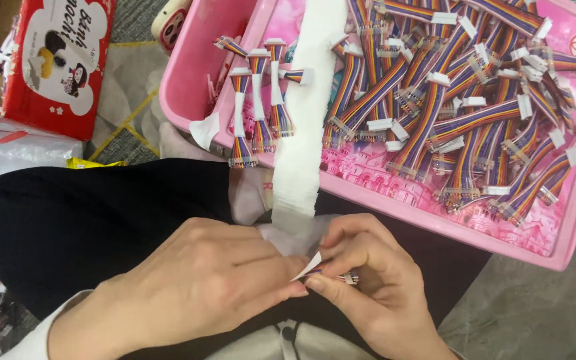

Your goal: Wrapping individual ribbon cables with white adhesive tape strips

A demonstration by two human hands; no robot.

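Only 1 view here, the head cam looking straight down at the lap. Left hand (201, 283) comes in from the lower left, back of the hand up, fingers curled in tight with the fingertips pinched against a small white paper label (308, 265). Right hand (368, 280) comes from the lower right, fingers bent and closed around a short rainbow-coloured ribbon cable with a small white plastic connector (345, 276). Only the connector end sticks out between the fingers, so most of it is hidden. What shows of the cable runs roughly left to right, connector end pointing right. The label tilts up to the right.

Taking the big pink plastic tray (435, 207) as landmark: both hands sit just below its near edge, over the black-trousered lap (101, 213). A long white backing strip of paper tape (305, 120) runs down from across the tray's left part to just above the hands. A few finished cables (258, 100) lie stuck beside it at the tray's left. The tray itself is heaped with loose rainbow cables (461, 100). A red printed cardboard box (58, 60) sits well to the tray's left.
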